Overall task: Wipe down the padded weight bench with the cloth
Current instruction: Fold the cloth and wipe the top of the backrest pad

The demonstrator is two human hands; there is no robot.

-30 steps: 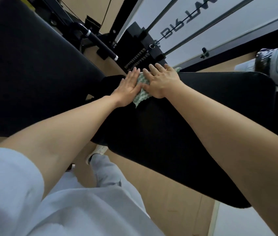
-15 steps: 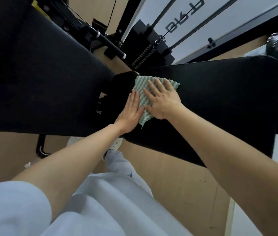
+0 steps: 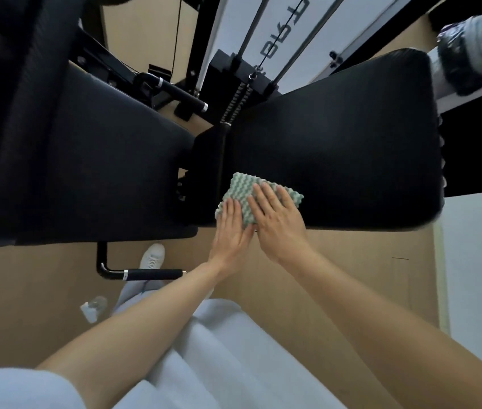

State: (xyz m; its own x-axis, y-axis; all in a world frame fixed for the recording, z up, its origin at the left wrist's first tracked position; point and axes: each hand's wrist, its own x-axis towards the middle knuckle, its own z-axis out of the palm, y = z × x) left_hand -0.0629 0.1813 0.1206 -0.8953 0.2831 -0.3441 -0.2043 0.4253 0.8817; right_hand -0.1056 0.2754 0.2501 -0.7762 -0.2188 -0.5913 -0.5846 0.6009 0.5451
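The padded weight bench is black, with a seat pad (image 3: 337, 149) on the right and a long back pad (image 3: 86, 160) on the left. A green-and-white waffle cloth (image 3: 241, 190) lies on the seat pad's near left corner, next to the gap between the pads. My left hand (image 3: 230, 228) lies flat on the cloth's left part, palm over the pad's near edge. My right hand (image 3: 278, 219) presses flat on the right part, fingers stretched out side by side. Both hands hide most of the cloth.
A cable machine with a weight stack (image 3: 239, 84) stands just behind the bench. A black bench handle (image 3: 142, 274) sticks out low over the wooden floor, near my white shoe (image 3: 152, 256) and a small clear bottle (image 3: 93, 308). A grey object (image 3: 475, 51) sits on a shelf at top right.
Both hands have slid the cloth from the seat pad's far edge across to its near edge, staying flat on it. My head has pulled back, so more floor shows.
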